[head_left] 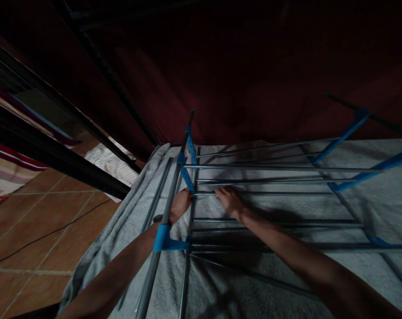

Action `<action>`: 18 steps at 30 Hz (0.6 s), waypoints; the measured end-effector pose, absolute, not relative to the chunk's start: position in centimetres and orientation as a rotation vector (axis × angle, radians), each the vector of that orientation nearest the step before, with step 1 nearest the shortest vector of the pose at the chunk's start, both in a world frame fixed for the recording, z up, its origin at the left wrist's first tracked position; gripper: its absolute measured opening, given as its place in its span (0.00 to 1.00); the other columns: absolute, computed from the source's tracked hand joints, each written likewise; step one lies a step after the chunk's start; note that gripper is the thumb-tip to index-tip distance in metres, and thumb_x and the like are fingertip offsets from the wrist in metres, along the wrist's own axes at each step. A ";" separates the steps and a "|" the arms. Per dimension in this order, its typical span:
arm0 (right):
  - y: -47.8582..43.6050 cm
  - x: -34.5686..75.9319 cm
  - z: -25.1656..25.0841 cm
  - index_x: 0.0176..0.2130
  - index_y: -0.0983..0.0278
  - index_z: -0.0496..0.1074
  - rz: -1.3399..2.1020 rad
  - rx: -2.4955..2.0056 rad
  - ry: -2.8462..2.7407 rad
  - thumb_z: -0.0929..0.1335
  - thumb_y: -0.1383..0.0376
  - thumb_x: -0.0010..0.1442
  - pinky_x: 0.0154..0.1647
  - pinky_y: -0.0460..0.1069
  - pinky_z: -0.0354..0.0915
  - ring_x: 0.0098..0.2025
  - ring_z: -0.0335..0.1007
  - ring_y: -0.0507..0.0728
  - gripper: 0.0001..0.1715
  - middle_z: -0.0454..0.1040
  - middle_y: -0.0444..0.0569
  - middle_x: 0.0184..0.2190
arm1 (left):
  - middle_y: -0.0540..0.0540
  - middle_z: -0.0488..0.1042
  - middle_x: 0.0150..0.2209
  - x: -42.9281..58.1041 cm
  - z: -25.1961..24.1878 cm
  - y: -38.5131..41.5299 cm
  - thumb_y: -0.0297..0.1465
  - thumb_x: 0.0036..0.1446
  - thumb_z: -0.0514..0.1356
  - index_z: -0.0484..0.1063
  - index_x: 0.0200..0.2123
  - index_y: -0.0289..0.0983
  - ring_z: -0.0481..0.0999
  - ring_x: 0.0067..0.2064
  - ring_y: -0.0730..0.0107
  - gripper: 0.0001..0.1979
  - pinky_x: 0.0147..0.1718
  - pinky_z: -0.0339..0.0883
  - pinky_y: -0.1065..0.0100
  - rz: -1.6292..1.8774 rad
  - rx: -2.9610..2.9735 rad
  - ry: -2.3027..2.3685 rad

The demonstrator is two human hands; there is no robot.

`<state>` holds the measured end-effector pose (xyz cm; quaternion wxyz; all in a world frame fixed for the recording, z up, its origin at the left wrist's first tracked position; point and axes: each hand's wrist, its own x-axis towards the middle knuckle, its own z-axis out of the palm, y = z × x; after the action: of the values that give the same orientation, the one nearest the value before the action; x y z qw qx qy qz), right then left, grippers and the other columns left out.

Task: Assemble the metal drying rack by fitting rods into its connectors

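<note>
A rack frame of grey metal tubes and blue plastic connectors lies on a grey blanket. My left hand reaches past the left side upright and closes around the lower end of a perforated blue connector, where it meets a crossways tube. Its fingertips are partly hidden there. To its right, my right hand has its fingers curled over that thin metal tube, a short way from the joint. More blue connectors join the tubes at the far right.
Loose metal tubes lie on the blanket left of the frame. Dark red cloth hangs behind. A black metal bar crosses the left, above a tiled floor with a thin cable.
</note>
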<state>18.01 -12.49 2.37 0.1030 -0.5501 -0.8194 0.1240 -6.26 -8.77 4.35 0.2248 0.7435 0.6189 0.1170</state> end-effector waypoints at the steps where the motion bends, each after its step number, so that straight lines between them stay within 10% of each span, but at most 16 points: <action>1: -12.6 18.0 2.2 0.51 0.62 0.73 0.362 -1.624 -2.416 0.58 0.69 0.71 0.58 0.51 0.59 0.52 0.68 0.59 0.17 0.75 0.52 0.49 | 0.46 0.72 0.26 -6.2 4.5 -8.8 0.20 0.58 0.56 0.69 0.31 0.36 0.75 0.32 0.66 0.07 0.31 0.63 0.69 0.314 2.047 1.711; 18: -12.3 17.4 1.0 0.44 0.62 0.74 0.414 -1.589 -2.261 0.60 0.72 0.68 0.50 0.48 0.62 0.47 0.70 0.56 0.15 0.77 0.49 0.44 | 0.45 0.73 0.26 -6.0 5.3 -9.2 0.23 0.60 0.55 0.69 0.31 0.38 0.78 0.35 0.62 0.07 0.34 0.63 0.68 0.282 2.062 1.737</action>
<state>17.37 -12.26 1.01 0.1727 -0.5600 -0.7971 0.1458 -6.05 -9.18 5.30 0.2138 0.7431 0.6259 0.1017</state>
